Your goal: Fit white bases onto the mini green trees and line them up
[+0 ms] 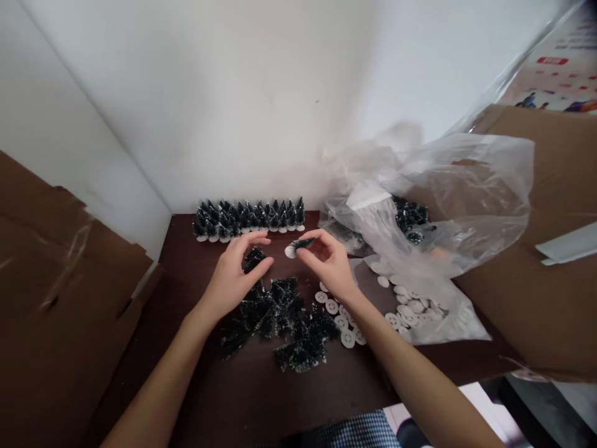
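Observation:
Between its thumb and fingers my right hand [332,261] holds a miniature Christmas tree [302,245], tipped on its side with its round white base toward the left. My left hand [236,274] is apart from it, thumb and fingers spread with nothing between them. Below both hands lies a loose pile of dark green, white-flecked tree tops [280,311]. White disc bases [347,338] are scattered beside the pile, partly hidden by my right forearm. Against the wall, finished-looking little trees [247,218] stand upright in close rows on white bases.
A clear plastic bag [471,186] bulges at the right, near more dark trees [410,214]. Another bag spills white discs [415,309]. Cardboard boxes [60,298] flank the dark wooden table [224,398], and a white wall closes the back.

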`<action>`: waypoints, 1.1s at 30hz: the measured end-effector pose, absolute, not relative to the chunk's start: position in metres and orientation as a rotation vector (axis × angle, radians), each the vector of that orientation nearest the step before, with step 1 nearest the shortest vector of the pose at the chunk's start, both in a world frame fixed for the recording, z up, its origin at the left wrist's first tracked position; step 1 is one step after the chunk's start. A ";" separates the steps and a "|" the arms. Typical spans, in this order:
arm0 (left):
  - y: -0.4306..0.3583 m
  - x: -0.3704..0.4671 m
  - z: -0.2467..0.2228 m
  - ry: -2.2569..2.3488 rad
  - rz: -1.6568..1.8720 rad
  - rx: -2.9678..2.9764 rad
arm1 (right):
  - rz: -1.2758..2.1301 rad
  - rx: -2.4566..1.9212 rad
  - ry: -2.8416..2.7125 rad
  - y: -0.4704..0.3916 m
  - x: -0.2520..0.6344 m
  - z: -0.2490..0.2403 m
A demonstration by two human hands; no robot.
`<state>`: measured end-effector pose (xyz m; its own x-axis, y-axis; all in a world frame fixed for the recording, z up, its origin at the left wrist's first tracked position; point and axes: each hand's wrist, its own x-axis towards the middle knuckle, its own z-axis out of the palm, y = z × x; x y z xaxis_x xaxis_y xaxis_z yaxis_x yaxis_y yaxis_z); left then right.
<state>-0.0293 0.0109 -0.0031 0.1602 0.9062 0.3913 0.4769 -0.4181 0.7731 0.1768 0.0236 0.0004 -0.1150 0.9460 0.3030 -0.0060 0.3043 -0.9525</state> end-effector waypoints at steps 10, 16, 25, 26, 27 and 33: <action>0.030 -0.050 -0.030 1.379 0.949 1.904 | 0.997 -0.981 -1.408 0.044 0.183 -0.005; 0.034 -0.043 -0.040 1.310 0.986 2.110 | 0.986 -1.059 -1.730 0.079 0.150 0.003; 0.032 -0.047 -0.040 1.325 1.023 2.140 | 0.883 -1.148 -1.930 0.103 0.092 -0.013; 0.031 -0.050 -0.038 1.328 0.997 2.151 | 0.870 -1.147 -1.938 0.102 0.091 -0.015; 0.030 -0.053 -0.035 1.335 0.976 2.169 | 0.856 -1.147 -1.948 0.102 0.090 -0.017; 0.031 -0.070 -0.028 1.638 0.974 2.194 | 0.744 -1.191 -1.997 0.102 0.087 -0.025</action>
<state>-0.0698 0.0310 -0.0285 0.1519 0.9175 0.3676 0.7612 -0.3458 0.5486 0.0870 0.1016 -0.0249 -0.3448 0.9006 0.2645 0.5082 0.4160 -0.7541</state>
